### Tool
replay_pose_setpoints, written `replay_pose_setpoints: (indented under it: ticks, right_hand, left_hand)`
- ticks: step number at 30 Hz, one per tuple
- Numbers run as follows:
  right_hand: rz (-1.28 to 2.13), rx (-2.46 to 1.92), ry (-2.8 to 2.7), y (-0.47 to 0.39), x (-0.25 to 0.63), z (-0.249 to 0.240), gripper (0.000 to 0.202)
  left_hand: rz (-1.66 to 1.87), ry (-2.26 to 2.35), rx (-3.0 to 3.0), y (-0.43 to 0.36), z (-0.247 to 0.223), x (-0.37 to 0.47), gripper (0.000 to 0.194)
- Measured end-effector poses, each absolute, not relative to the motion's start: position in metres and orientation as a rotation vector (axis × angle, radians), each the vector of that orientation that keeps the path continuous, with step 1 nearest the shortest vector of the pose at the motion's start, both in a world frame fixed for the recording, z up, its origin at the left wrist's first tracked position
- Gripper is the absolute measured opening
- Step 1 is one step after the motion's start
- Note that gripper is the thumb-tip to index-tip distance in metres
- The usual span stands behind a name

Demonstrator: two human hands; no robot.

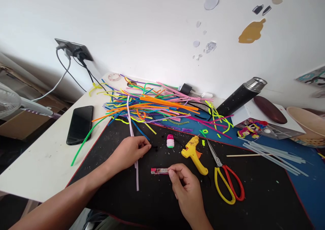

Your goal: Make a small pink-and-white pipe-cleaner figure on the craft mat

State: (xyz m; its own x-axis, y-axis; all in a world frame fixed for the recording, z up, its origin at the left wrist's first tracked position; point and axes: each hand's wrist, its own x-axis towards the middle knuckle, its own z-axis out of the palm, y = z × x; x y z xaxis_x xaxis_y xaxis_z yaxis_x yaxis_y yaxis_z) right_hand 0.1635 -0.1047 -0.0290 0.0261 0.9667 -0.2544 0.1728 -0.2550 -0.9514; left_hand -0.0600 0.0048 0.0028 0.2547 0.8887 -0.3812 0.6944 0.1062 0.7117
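My left hand (pixel 129 152) is closed in a pinch over the black mat, with a short black pipe cleaner (pixel 153 147) poking out from its fingertips. Lavender pipe cleaners (pixel 137 179) run beneath that hand. Between the thumb and fingers of my right hand (pixel 186 187) is a pink lighter (pixel 159 170), its metal end pointing left. Beyond the hands stands a small pink, white and green wrapped piece (pixel 170 141). A yellow glue gun (pixel 195 154) lies right of it, beside scissors (pixel 225 179) with one yellow and one red handle.
A pile of coloured pipe cleaners (pixel 152 105) spreads along the wall. At the left lies a phone (pixel 80 125). Glue sticks (pixel 274 155), a black flask (pixel 241 94) and a small colourful figure (pixel 252 129) are at the right. A wooden stick (pixel 243 155) lies near the scissors.
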Motion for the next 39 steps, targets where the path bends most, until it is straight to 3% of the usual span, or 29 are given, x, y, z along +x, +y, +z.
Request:
replay_pose_setpoints:
  ticks: [24,39]
  right_hand:
    - [1.288,-1.402,-1.123,-0.061,0.154,0.004,0.041]
    - [1.297,-1.376,-1.139,-0.063,0.149,0.003,0.040]
  left_hand:
    - [0.459,1.193,1.431,-0.001,0.043,-0.051,0.044]
    - [0.470,1.178,1.472,-0.007,0.043,-0.050,0.041]
